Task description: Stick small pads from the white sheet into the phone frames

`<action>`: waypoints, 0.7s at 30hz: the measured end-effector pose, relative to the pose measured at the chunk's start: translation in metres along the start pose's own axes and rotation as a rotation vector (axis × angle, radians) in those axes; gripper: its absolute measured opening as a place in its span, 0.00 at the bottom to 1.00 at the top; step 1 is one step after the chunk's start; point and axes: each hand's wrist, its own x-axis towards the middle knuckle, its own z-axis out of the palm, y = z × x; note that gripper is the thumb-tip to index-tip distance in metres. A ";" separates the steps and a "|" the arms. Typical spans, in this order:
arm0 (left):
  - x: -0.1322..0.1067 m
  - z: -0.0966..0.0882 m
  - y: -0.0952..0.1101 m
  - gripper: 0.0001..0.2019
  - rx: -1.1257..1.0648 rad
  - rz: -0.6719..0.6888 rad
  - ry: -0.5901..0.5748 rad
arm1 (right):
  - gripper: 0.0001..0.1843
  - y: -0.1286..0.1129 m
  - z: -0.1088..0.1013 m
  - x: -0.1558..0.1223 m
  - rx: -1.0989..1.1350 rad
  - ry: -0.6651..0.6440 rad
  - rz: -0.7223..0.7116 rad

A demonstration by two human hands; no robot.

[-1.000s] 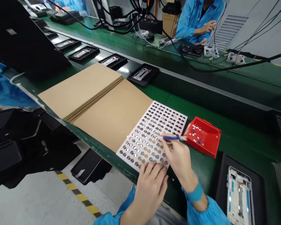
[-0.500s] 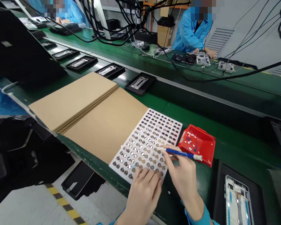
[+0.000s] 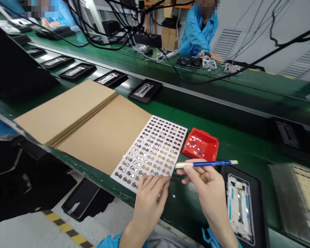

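Observation:
A white sheet (image 3: pixel 155 124) with rows of small dark and shiny stickers, some spots showing bare brown, lies on the green bench. My left hand (image 3: pixel 151 194) rests on its near edge, fingers bent and together over the sheet; what lies under the fingertips is hidden. Above the bench, just right of the sheet, my right hand (image 3: pixel 206 186) grips a blue pen-like tool (image 3: pixel 209 164) with white ends. The tool lies almost level, its left end near the sheet's right edge. Behind it sits a red tray (image 3: pixel 210 148) holding small white and blue bits.
Brown cardboard sheets (image 3: pixel 103 127) lie under and left of the white sheet. A phone frame (image 3: pixel 239 206) sits in a black tray at right, near a clear plastic tray (image 3: pixel 286 196). Black trays with phone frames (image 3: pixel 144 89) line the belt. Cables (image 3: pixel 186 81) hang ahead; a co-worker (image 3: pixel 197 31) works opposite.
My right hand has drawn back from over the sheet, and the tool has turned from tilted to nearly level. My left hand stays on the sheet's near edge. The view has shifted right.

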 end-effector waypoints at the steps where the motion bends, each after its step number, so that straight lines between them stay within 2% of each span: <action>1: 0.002 -0.001 0.007 0.09 -0.098 -0.009 0.039 | 0.13 -0.006 -0.008 -0.008 0.068 0.002 0.054; 4: 0.011 0.003 0.034 0.07 -0.392 -0.055 0.111 | 0.14 -0.013 -0.025 -0.032 0.136 0.065 0.060; 7: 0.019 0.014 0.056 0.06 -0.588 -0.127 0.097 | 0.11 -0.013 -0.040 -0.051 0.056 0.167 -0.036; 10: 0.023 0.025 0.069 0.08 -0.700 -0.216 0.057 | 0.06 -0.010 -0.058 -0.065 -0.070 0.219 -0.126; 12: 0.025 0.030 0.071 0.08 -0.764 -0.297 -0.016 | 0.05 -0.009 -0.069 -0.071 -0.140 0.232 -0.219; 14: 0.027 0.034 0.072 0.06 -0.813 -0.385 -0.115 | 0.08 -0.008 -0.078 -0.074 -0.201 0.214 -0.294; 16: 0.029 0.036 0.074 0.05 -0.844 -0.453 -0.222 | 0.09 -0.009 -0.085 -0.076 -0.234 0.179 -0.310; 19: 0.037 0.034 0.079 0.08 -0.892 -0.495 -0.402 | 0.07 -0.015 -0.100 -0.076 -0.181 0.158 -0.223; 21: 0.047 0.029 0.078 0.09 -0.886 -0.458 -0.470 | 0.06 -0.018 -0.115 -0.073 -0.143 0.149 -0.101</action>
